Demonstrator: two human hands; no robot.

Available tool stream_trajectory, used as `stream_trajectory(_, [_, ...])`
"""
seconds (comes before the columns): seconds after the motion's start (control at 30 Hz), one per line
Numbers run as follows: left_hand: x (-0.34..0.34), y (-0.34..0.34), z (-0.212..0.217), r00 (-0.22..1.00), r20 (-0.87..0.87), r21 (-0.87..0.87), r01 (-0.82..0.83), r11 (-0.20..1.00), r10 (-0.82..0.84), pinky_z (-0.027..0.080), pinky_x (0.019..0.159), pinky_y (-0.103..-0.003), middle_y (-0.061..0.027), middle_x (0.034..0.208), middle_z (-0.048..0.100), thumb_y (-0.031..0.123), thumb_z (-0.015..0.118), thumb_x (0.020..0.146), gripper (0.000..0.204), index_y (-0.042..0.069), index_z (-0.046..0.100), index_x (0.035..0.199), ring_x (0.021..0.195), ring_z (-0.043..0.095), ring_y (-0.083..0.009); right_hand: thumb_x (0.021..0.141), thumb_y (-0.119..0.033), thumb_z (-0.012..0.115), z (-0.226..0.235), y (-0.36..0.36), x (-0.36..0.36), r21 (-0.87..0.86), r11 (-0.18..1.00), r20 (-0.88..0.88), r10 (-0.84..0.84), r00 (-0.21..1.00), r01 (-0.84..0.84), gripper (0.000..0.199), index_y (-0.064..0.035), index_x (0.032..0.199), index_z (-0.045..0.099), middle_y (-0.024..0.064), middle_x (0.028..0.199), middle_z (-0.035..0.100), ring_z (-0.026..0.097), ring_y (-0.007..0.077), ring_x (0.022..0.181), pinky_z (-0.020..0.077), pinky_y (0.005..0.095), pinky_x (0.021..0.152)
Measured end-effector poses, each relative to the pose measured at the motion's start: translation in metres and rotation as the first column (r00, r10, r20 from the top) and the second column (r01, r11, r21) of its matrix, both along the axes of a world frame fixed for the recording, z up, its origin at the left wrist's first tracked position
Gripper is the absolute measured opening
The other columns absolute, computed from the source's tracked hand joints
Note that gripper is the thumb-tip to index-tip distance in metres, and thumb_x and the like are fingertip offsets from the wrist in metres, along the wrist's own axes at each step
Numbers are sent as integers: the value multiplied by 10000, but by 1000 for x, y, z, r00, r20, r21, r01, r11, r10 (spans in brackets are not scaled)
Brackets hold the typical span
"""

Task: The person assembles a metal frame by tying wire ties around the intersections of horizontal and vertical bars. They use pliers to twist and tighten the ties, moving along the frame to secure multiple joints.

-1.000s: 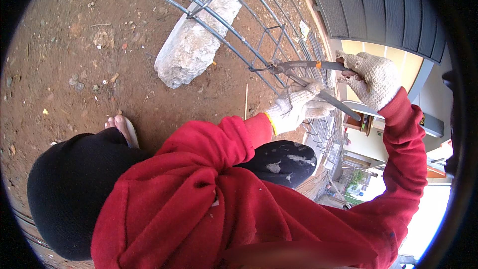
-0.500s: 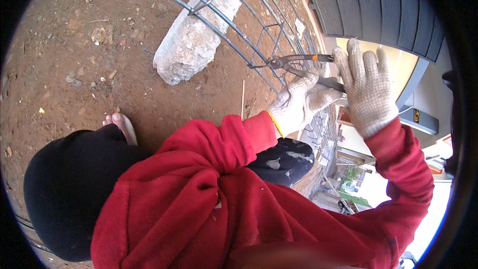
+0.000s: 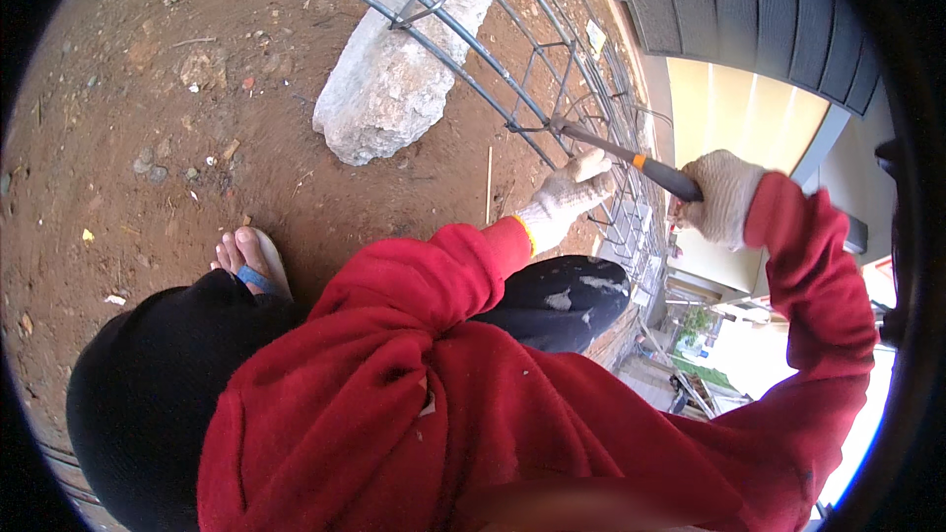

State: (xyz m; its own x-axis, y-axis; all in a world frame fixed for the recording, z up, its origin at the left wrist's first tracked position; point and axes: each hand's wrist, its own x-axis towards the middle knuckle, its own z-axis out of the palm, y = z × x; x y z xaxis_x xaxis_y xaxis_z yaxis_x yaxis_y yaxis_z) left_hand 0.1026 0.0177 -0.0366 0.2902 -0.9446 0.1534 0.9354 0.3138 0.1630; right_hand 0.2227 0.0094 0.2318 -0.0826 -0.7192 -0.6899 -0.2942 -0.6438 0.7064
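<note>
My right hand (image 3: 724, 199) grips the tool (image 3: 631, 160), its tip hooked at a rebar cage (image 3: 512, 123) joint; my left hand (image 3: 567, 199) closes on a bar just beside it. Risk: tip slips off, hits left fingers.

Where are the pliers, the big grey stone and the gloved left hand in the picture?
pliers (image 3: 631, 160): head view, on the shaft near the orange band.
grey stone (image 3: 394, 89): head view, on its upper face.
left hand (image 3: 567, 197): head view, on the glove's back.
</note>
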Motion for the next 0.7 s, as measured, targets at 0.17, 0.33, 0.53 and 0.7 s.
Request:
stream_trajectory(0.17, [31,-24,18,949,-273,19,172,985,-160,420,941,-365,-53,1111,598,419,554,959,364,138,562,1191,1046,547,-207,827,-182,726,12,-54,16,41,467,74,-883,463,883,231,-5,921,611,139,693,610,619,251,572,551,450,475])
stream_trajectory(0.33, [67,-14,68,515,-856,-48,5,999,-43,408,1028,-465,-41,1215,605,262,639,921,363,203,563,1272,1148,537,-228,807,-190,743,2,-38,44,39,432,61,-901,429,901,251,14,893,626,157,726,634,627,273,570,544,441,467])
stream_trajectory(0.53, [92,-10,82,144,-987,-57,77,995,-67,457,1023,-482,-65,1195,628,199,655,899,303,99,603,1180,1137,580,-248,686,-273,794,1,49,25,-42,664,-114,739,664,-746,857,-30,1400,387,203,1158,620,665,336,882,542,427,702])
stream_trajectory(0.7, [95,-3,84,143,-984,-69,255,964,-108,476,1001,-438,-105,1150,663,172,651,887,263,36,629,1111,1122,603,-259,807,-222,655,-12,48,6,-149,759,-287,581,762,-634,648,1,1357,393,204,1035,639,669,347,773,543,440,632])
